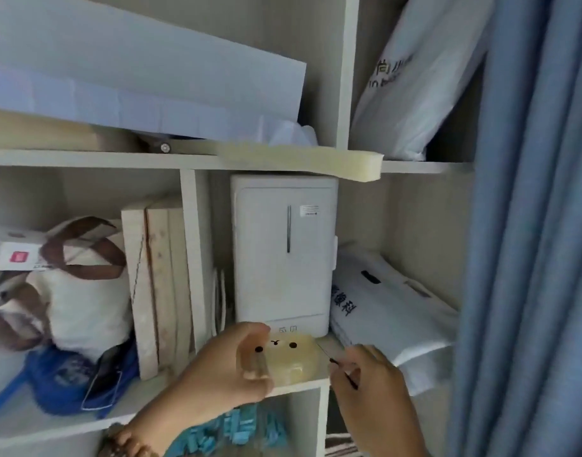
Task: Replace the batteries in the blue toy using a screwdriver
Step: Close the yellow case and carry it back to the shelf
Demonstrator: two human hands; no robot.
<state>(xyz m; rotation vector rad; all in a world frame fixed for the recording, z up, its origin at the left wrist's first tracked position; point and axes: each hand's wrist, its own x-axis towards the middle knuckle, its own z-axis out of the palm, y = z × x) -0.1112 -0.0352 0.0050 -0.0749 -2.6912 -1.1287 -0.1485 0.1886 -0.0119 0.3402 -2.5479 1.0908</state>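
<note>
left hand [227, 367] curls around pale yellow face-marked case [293, 357] on shelf edge [296, 385], likely steadying it | right hand [372, 390] pinches thin dark tool [344, 372], maybe the screwdriver | blue toy: not identifiable here

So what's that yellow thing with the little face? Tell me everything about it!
The yellow thing is a pale, slightly see-through box or case that looks like plastic, with rounded corners. Its front carries two black dot eyes and a tiny black mouth. It sits at the front edge of the white shelf, just before the white appliance. The left hand curls around its left side, thumb across the front. The right hand, holding a thin dark tool, is beside it.
</note>
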